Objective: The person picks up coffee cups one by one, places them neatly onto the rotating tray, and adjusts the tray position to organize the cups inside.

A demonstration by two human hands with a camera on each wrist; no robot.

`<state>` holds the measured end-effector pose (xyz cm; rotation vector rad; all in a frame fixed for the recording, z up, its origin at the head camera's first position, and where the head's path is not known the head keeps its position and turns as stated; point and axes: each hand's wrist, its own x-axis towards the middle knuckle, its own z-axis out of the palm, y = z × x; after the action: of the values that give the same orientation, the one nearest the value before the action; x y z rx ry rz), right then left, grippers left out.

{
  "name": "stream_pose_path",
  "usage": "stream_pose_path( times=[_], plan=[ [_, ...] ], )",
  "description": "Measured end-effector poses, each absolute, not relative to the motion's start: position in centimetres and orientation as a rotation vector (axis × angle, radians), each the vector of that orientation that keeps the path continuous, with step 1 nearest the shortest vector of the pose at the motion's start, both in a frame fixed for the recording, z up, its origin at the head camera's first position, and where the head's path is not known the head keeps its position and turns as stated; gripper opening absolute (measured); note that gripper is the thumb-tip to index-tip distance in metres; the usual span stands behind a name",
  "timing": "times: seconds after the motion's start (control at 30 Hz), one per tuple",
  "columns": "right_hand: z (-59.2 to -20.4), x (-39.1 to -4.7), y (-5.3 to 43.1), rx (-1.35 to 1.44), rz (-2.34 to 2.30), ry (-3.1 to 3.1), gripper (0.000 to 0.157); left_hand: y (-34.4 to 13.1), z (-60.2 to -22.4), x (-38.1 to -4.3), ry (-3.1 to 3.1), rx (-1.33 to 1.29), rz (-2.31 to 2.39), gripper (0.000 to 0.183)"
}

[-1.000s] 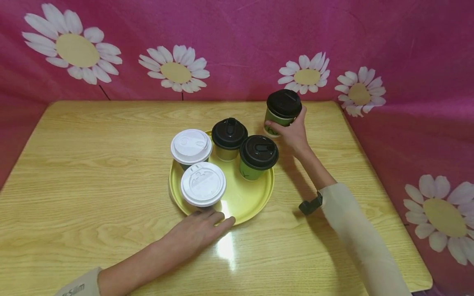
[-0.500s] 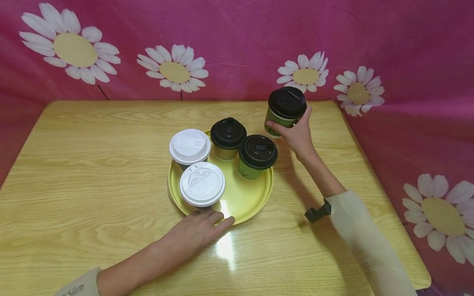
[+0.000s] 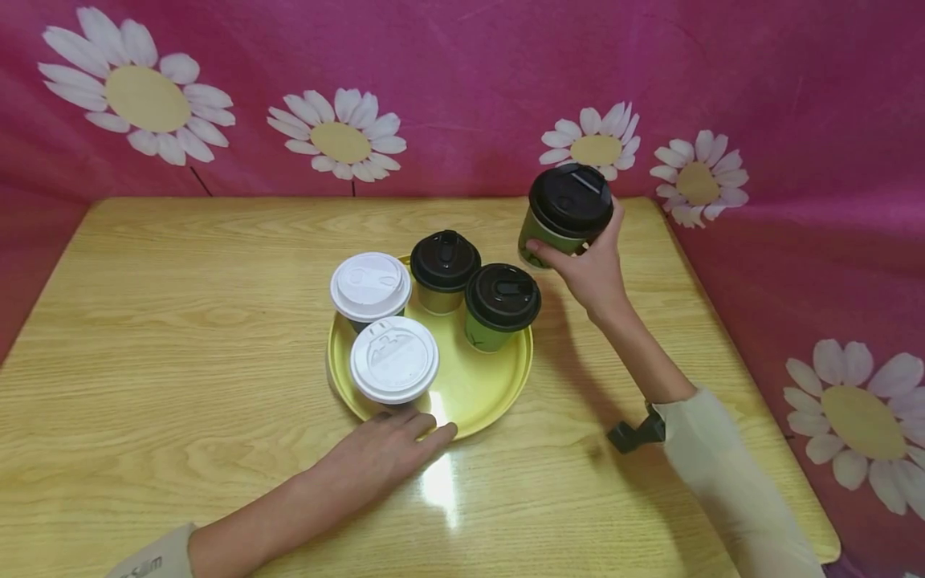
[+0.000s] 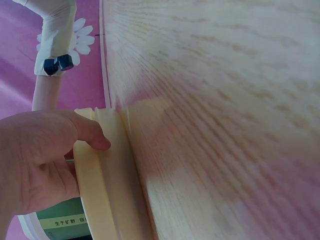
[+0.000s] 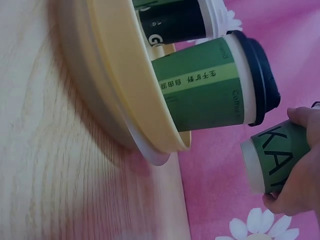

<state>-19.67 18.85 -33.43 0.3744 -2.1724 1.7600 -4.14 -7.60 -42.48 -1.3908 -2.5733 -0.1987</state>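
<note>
My right hand (image 3: 594, 269) grips a green paper coffee cup (image 3: 547, 239) with a black lid, raised and tilted a little beyond the tray's right side. In the right wrist view this cup (image 5: 278, 156) shows big dark letters and a pale base, apart from the tray. My left hand (image 3: 388, 446) holds the near rim of the round yellow tray (image 3: 522, 384); its thumb (image 4: 94, 134) lies over the tray's outer wall. On the tray stand two white-lidded cups (image 3: 395, 361) at the left, a black-lidded brown cup (image 3: 441, 299) at the back and a black-lidded green cup (image 3: 486, 333) at the right.
The wooden table (image 3: 181, 337) extends around the tray. A pink cloth (image 3: 470, 72) with printed daisies hangs behind the table and along its right side. A small black device (image 3: 636, 433) is fastened at my right wrist.
My right hand has lifted the green coffee cup higher and moved slightly right and back toward me, with the cup tilting a bit more. My left hand and the tray have stayed put.
</note>
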Motion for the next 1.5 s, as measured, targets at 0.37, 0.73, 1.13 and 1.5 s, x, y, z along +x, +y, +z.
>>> stream_pose_path(
  times=[0.37, 0.73, 1.13, 1.5],
  plan=[
    [-32.7, -17.1, 19.4, 0.354, 1.798, -2.213, 0.082, -7.6, -42.6, -4.1, -2.569, -1.389, -0.208, 0.041],
    [-32.6, -15.7, 19.9, 0.402, 1.804, -2.16, 0.081, -7.6, -42.5, -4.1, -2.566, -1.395, -0.196, 0.043],
    [-32.2, -14.3, 20.7, 0.543, 1.835, -2.004, 0.085, -7.6, -42.6, -4.1, -2.567, -1.39, -0.201, 0.041],
    [-31.3, -11.7, 20.5, 0.64, 1.844, -1.953, 0.085, -7.6, -42.5, -4.2, -2.557, -1.387, -0.21, 0.041]
  ],
)
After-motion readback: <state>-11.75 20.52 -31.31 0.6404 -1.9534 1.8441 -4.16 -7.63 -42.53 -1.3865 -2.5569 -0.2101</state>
